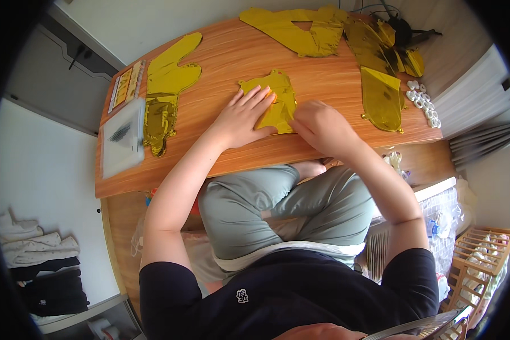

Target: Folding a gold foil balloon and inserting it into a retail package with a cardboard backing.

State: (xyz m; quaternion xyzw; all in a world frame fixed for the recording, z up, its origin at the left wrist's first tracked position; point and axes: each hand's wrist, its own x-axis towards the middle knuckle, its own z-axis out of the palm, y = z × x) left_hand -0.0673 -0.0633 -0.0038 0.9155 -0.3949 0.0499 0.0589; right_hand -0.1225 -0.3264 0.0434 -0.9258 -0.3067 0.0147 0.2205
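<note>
A deflated gold foil balloon (283,92) lies flat on the wood-grain tabletop (221,65), under and between the hands. The left hand (239,118) spreads palm-down over its left part, its grip open and clasping nothing. The right hand (326,127) curls at the lower right edge; I cannot tell whether its grip pinches the foil. The step looks like steadying and working that edge; the next move seems to call for a firm left palm and careful right fingertips
</note>
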